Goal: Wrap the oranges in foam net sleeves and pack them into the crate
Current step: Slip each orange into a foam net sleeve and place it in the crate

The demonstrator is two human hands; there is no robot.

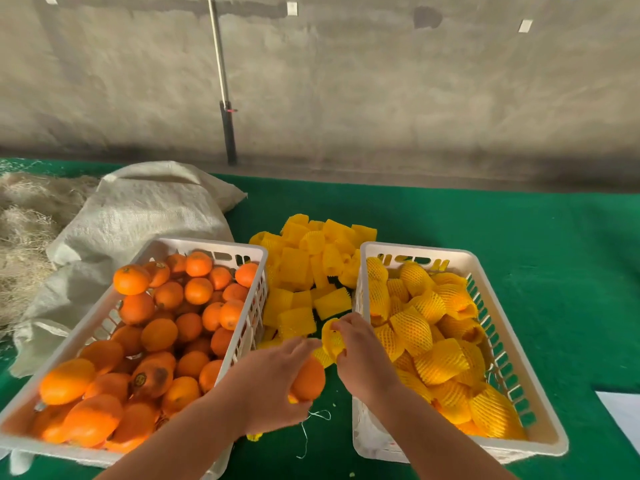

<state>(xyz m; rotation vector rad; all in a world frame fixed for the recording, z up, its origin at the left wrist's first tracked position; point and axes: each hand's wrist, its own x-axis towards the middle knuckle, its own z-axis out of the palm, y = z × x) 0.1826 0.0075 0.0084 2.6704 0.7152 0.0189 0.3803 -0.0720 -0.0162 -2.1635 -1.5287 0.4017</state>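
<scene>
My left hand (273,379) grips a bare orange (310,379) between the two crates. Just above it, my right hand (360,355) pinches a yellow foam net sleeve (331,339), with the sleeve's mouth close to the orange. A white crate (156,244) on the left holds several bare oranges (166,327). The white crate (415,249) on the right holds several oranges wrapped in yellow sleeves (436,344). A pile of loose yellow sleeves (304,268) lies on the green cloth between the crates, behind my hands.
A green cloth (519,230) covers the table. A white woven sack (145,209) lies behind the left crate, with straw (27,216) at far left. A metal pole (225,98) stands against the grey wall. A white sheet (623,410) lies at the right edge.
</scene>
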